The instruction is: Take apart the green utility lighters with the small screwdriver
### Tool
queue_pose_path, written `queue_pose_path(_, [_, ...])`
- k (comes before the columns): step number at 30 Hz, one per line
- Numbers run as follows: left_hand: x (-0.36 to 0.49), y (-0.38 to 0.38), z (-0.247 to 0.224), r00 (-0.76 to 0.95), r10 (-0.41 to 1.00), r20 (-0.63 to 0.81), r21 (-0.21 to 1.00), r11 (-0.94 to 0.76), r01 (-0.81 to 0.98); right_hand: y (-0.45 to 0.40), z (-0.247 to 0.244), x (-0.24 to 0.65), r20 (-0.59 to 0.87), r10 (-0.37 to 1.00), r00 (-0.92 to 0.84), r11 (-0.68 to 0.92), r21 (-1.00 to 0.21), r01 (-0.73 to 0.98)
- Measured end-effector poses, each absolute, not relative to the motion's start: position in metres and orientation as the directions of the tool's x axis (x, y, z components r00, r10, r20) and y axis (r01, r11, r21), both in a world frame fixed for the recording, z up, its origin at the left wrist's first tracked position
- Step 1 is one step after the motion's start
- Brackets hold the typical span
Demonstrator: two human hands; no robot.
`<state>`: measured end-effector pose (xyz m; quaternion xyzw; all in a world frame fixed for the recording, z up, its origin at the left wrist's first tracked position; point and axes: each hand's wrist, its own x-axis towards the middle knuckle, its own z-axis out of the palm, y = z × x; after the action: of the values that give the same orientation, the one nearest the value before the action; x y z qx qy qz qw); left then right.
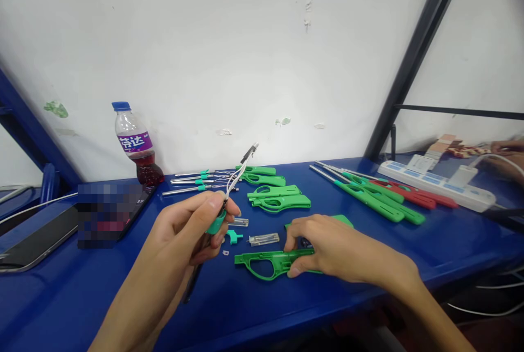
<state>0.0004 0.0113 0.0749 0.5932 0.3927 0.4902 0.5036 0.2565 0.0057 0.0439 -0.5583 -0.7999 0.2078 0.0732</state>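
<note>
My left hand [200,226] is closed round a teal part [216,224] with thin wires [236,177] rising from it; a dark rod shows below the fingers. Over on the right, my right hand [323,248] has thumb and fingers on a green casing half [266,263] that lies on the blue table. Its grip is partly hidden behind the hand. Between the hands lie a clear tank piece [264,239], a small teal trigger part [234,237] and a tiny pale piece [225,252]. Another green casing [343,221] shows behind my right hand.
Several metal rods with teal parts [200,182] and green casings [280,203] lie farther back. Finished-looking green lighters [368,199] and red ones [426,194] rest right, near a power strip [438,183]. A bottle [137,147] and phone [41,234] stand or lie left. Another person's hand [510,155] shows far right.
</note>
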Motion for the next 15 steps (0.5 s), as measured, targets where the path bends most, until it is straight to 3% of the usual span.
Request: queue_pose_path(15, [-0.0011,0.0121,0.0725,0.206,0.967,0.148,0.989,-0.146,-0.023,0.0042,0.0453,0.2559,-0.118,0.924,-0.365,0.286,-0.42,0.861])
